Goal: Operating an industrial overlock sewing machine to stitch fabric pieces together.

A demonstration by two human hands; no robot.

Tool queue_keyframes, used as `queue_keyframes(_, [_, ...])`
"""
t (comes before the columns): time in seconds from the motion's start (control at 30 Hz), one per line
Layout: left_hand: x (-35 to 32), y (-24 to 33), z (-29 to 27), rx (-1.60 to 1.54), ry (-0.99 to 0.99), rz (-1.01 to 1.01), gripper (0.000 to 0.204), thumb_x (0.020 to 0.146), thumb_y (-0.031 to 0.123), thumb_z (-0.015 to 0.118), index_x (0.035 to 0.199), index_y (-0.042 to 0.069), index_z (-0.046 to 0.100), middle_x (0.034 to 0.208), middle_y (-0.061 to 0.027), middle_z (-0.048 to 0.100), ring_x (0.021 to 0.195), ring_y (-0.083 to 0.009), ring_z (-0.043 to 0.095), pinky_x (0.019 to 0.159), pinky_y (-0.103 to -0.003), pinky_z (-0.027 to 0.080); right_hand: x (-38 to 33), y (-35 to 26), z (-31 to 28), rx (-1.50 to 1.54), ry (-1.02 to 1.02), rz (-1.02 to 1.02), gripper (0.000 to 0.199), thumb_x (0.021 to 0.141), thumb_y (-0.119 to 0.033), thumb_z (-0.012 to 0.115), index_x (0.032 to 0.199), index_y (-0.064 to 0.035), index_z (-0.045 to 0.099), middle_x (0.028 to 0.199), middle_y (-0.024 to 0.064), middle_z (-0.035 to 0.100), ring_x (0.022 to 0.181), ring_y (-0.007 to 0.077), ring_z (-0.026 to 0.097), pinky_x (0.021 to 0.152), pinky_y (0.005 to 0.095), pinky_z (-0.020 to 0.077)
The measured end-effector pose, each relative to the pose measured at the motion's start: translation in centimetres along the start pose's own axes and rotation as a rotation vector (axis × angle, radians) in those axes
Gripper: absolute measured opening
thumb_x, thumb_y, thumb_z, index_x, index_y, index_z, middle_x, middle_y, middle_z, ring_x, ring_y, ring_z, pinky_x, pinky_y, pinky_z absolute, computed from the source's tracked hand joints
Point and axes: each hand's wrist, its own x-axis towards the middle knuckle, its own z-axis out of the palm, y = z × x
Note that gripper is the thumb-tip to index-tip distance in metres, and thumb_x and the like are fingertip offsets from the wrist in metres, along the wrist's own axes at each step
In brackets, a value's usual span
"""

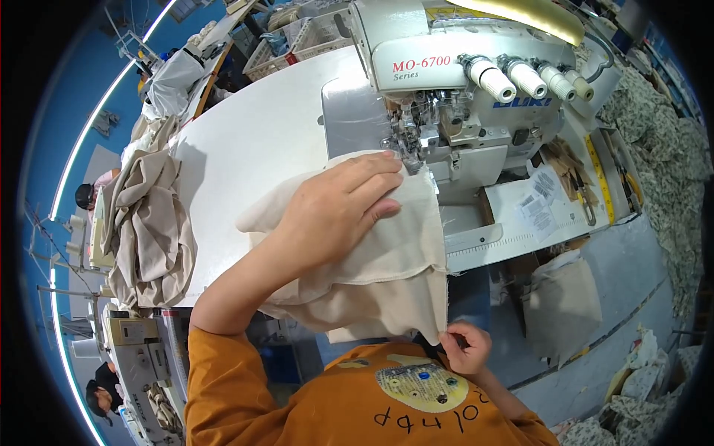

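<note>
A beige fabric piece (387,245) lies on the white table and hangs over its front edge toward my lap. Its far edge reaches under the presser foot (411,160) of a white overlock sewing machine (416,63). My left hand (342,201) rests flat on the cloth just before the foot, fingers stretched toward it. Down by the table's front, my right hand (465,347) pinches the hanging corner of the same fabric between thumb and fingers. A stitched seam crosses the cloth between the two hands.
Crumpled beige cloth (149,223) is heaped at the table's left edge. Labels (541,201), scissors (584,197) and a yellow measuring tape (599,178) lie right of the machine. Patterned fabric (654,156) is piled far right. White baskets (316,37) stand behind. Other people sit at left.
</note>
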Motion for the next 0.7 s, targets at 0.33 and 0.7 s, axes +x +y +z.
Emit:
queue_keyframes(0.33, [0.7, -2.2, 0.1, -0.043, 0.04, 0.004, 0.02, 0.09, 0.01, 0.066, 0.108, 0.004, 0.071, 0.117, -0.0097, 0.069, 0.113, -0.0267, 0.065, 0.094, -0.036, 0.054, 0.7, -0.9, 0.1, 0.132, 0.034, 0.117, 0.012, 0.088, -0.005, 0.073, 0.092, 0.0044, 0.066, 0.075, 0.0057, 0.067, 0.06, 0.0056, 0.054, 0.054, 0.021, 0.0426])
queue_keyframes(0.7, [4.2, -8.4, -0.5, 0.092, -0.04, -0.016, 0.02, 0.092, 0.015, 0.062, 0.108, 0.01, 0.072, 0.113, -0.0049, 0.071, 0.098, -0.0264, 0.068, 0.085, -0.036, 0.056, 7.2, -5.0, 1.3, 0.304, 0.022, 0.291, 0.012, 0.093, -0.005, 0.068, 0.096, 0.0051, 0.064, 0.077, 0.0004, 0.064, 0.064, 0.0009, 0.053, 0.056, 0.0169, 0.0423])
